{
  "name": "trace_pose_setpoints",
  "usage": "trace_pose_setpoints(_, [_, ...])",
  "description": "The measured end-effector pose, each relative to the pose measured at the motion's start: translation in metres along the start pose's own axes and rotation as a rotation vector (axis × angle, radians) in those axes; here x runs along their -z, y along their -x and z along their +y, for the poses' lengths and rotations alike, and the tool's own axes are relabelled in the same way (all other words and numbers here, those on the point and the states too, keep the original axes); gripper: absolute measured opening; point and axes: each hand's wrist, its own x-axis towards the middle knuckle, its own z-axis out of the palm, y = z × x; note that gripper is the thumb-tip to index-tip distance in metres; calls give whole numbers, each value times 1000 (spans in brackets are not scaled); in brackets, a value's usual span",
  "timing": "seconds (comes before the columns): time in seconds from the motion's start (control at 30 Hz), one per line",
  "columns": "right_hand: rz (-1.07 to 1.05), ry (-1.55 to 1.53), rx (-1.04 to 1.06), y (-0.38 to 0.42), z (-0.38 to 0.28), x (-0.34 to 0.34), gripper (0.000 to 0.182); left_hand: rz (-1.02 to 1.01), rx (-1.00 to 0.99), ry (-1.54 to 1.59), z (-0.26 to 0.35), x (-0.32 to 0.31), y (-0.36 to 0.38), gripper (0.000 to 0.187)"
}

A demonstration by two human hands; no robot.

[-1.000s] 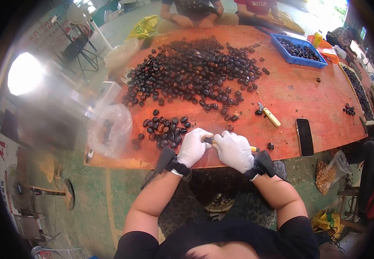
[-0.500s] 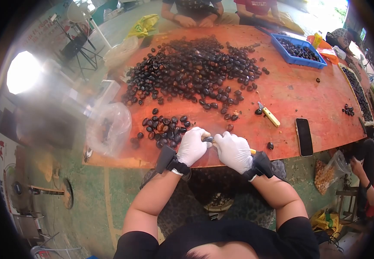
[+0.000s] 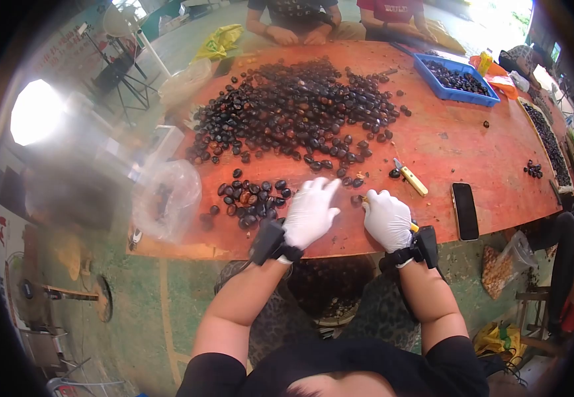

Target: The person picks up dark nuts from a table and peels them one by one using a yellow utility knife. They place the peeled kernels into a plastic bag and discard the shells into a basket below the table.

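My left hand, in a white glove, is over the table just right of a small group of dark glossy nuts. Its fingers are stretched out and apart, with nothing visible in them. My right hand, gloved too, is closed around what looks like a knife; only its yellow handle end shows by the wrist, and the blade is hidden. A single brown nut lies beside the right fingertips. Farther off is a big heap of the same dark nuts.
Another yellow-handled knife and a phone lie to the right. A blue tray of nuts stands at the back right, a clear plastic bag at the left edge. Two people sit across the red table. Below me is a container with dark pieces.
My hands have parted from around a dark nut. The left has reached forward and opened its fingers; the right has shifted to the right, still holding the yellow-handled knife.
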Motion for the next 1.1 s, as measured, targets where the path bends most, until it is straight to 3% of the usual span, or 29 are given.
trace_pose_setpoints(0.1, [20, -12, 31, 3, -7, 1, 20, -99, -24, 54, 7, -23, -15, 48])
trace_pose_setpoints(0.27, [36, -41, 60, 6, -9, 2, 20, -24, 38, 143, -1, -37, -11, 29])
trace_pose_setpoints(0.5, [36, -148, 167, 10, -27, 5, 19, 11, 11, 141, -26, -1, 19, 29])
trace_pose_setpoints(0.6, [36, -174, 251, 10, -37, 4, 18, -46, 119, 260, -26, 7, 24, 29])
trace_pose_setpoints(0.83, [12, -165, 287, 7, -45, -1, 17, -47, 147, 420, -31, 4, 24, 30])
trace_pose_setpoints(1.1, [-30, -136, 304, -1, -51, -2, 14, -25, 180, 391, -39, -11, 24, 27])
